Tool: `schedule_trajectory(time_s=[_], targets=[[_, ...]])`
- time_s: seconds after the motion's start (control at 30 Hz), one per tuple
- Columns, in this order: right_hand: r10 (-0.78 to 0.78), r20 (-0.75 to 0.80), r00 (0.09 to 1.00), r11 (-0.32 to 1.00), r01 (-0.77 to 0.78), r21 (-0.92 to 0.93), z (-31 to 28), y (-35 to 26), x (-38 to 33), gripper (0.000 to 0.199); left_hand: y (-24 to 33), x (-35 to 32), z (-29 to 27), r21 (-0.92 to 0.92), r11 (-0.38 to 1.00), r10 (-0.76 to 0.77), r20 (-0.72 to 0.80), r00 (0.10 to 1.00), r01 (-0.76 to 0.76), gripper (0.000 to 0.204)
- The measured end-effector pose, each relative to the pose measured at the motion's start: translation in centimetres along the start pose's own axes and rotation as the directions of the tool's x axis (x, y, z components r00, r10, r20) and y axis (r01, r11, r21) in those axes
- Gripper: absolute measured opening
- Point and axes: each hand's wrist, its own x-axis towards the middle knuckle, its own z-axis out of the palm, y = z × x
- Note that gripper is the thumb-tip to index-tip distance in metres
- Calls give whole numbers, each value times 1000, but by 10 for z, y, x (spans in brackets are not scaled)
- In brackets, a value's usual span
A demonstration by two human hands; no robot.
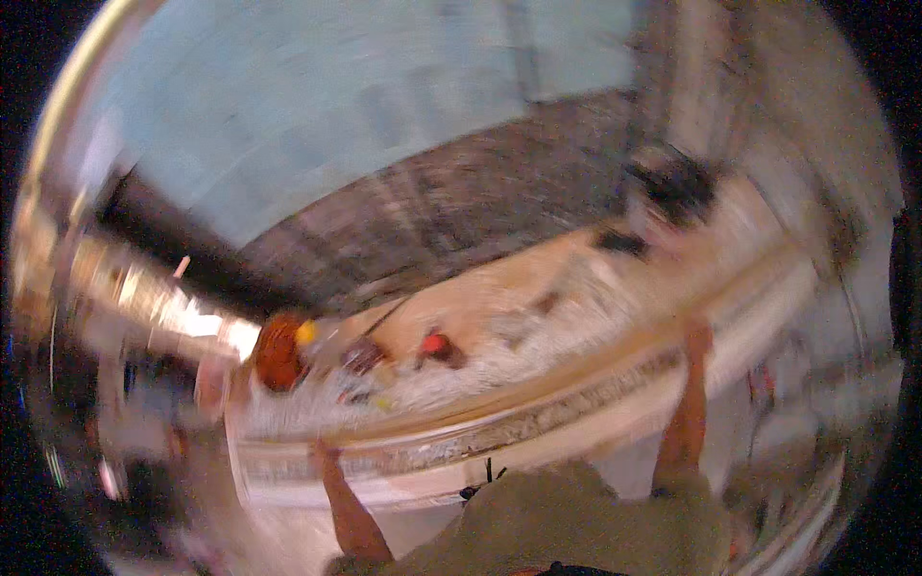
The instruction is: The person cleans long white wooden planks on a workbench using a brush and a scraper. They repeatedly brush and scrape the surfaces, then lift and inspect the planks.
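The whole view is smeared by motion. My left hand (325, 449) is at the near edge of a long worktable (499, 398), toward its left end. Farther right, my right hand (698, 334) is at the same edge. Whether the hands grip the edge or only rest on it does not show, as the fingers are blurred. Pale, crumpled material (480, 370) covers much of the tabletop. A small red and dark object (438, 348) lies on it, with a dark, blurred item (364, 357) to its left.
An orange-brown rounded object (279, 353) stands at the table's left end, beside a yellow thing (306, 333). At the far right sits a dark, bulky shape (677, 187). Behind the table rise a dark lower band (442, 202) and a pale blue wall (365, 106).
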Motion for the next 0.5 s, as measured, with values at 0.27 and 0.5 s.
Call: schedule_trajectory(time_s=[0.27, 0.5], targets=[[-236, 106, 966, 957, 250, -150, 66, -74, 14, 42, 13, 21, 32, 64, 997, 60, -217, 974, -48, 48], [-224, 159, 961, 923, 262, -283, 67, -104, 8, 41, 132, -21, -64, -663, 602, -549, 61, 834, 445, 75]])
